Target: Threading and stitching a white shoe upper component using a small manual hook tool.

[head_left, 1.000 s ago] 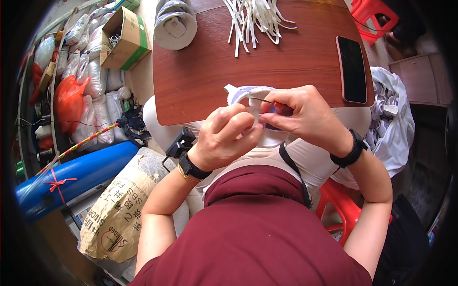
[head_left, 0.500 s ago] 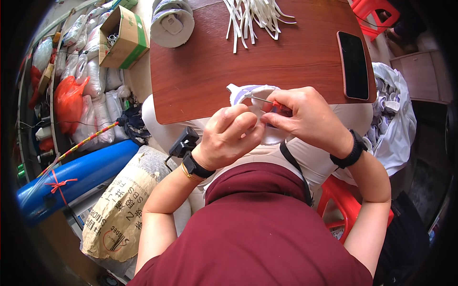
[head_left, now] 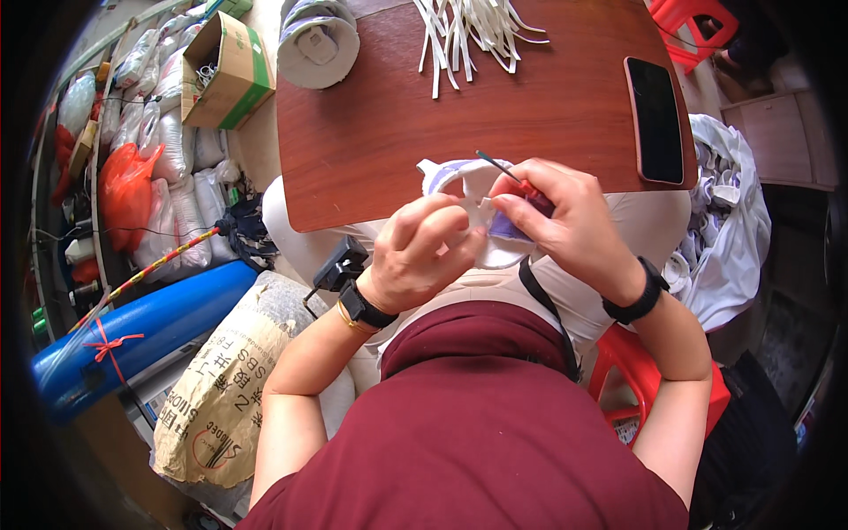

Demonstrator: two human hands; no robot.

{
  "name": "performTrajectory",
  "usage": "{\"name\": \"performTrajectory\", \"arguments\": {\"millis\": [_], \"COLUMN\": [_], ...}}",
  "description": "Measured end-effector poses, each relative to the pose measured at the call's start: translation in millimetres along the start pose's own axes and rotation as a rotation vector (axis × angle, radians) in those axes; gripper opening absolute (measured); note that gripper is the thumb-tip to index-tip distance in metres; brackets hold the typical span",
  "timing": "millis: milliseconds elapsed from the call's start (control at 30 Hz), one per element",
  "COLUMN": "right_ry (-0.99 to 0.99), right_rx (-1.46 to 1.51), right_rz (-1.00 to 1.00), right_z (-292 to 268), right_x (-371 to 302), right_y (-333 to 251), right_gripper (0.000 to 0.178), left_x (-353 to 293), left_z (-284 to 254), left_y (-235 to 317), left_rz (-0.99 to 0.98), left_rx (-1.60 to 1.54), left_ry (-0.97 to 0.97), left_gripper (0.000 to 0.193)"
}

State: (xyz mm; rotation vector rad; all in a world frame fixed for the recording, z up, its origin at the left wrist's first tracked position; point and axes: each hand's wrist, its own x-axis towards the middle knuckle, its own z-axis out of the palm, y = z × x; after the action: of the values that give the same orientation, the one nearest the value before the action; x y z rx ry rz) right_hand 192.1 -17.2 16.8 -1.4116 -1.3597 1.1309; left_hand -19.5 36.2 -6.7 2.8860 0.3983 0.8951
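At the table's near edge, over my lap, is a white and purple slipper-like piece point(head_left: 505, 252) with an opening in it. My left hand point(head_left: 422, 246) is closed, thumb and fingers pinched at the piece's white inner edge. In my right hand point(head_left: 565, 212) is a screwdriver point(head_left: 533, 192) with a red and dark handle. Its thin metal shaft points up and left, clear of the piece. The right thumb and fingertips also lie close to the piece's white edge; whether they touch it I cannot tell.
On the brown table point(head_left: 380, 132) lie a bundle of white strips point(head_left: 464, 35), a stack of white and purple pieces point(head_left: 320, 53) and a phone point(head_left: 659, 119). A white sack point(head_left: 720, 221) of similar pieces stands right. At left are a cardboard box point(head_left: 230, 75) and a blue roll point(head_left: 159, 327).
The screwdriver has lifted away from the piece, and its shaft now tilts more steeply up. My right hand has turned and shifted slightly down and right. My left hand stays pinched in nearly the same place.
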Motion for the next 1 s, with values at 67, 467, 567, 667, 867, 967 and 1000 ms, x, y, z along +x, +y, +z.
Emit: {"name": "performTrajectory", "arguments": {"millis": [67, 467, 567, 667, 867, 967, 1000], "right_ry": [0.027, 0.123, 0.143, 0.115, 0.127, 0.048, 0.092], "right_rx": [-0.171, -0.543, -0.580, -0.426, 0.051, -0.250, -0.324], "right_rz": [-0.203, -0.412, -0.483, -0.376, -0.064, -0.127, -0.196], "right_z": [-7, 15, 23, 33, 19, 16, 19], "right_x": [1, -12, -11, -12, 2, 9, 11], "right_y": [-1, 21, 26, 34, 10, 5, 5], "right_gripper": [0.018, 0.032, 0.033, 0.025, 0.020, 0.023, 0.024], "left_x": [0, 10, 11, 10, 15, 19, 16], "left_z": [0, -9, -6, 9, 20, 22, 25], "left_y": [1, 12, 7, 7, 11, 17, 17], "left_rz": [-0.092, -1.209, -1.311, -1.287, -1.163, -1.130, -1.098], "left_rx": [0.121, -1.269, -1.544, -1.571, -1.307, -1.306, -1.268], "left_ry": [0.167, 0.218, 0.396, 0.545, 0.465, 0.463, 0.445], "left_gripper": [0.030, 0.035, 0.024, 0.019, 0.033, 0.038, 0.043]}}
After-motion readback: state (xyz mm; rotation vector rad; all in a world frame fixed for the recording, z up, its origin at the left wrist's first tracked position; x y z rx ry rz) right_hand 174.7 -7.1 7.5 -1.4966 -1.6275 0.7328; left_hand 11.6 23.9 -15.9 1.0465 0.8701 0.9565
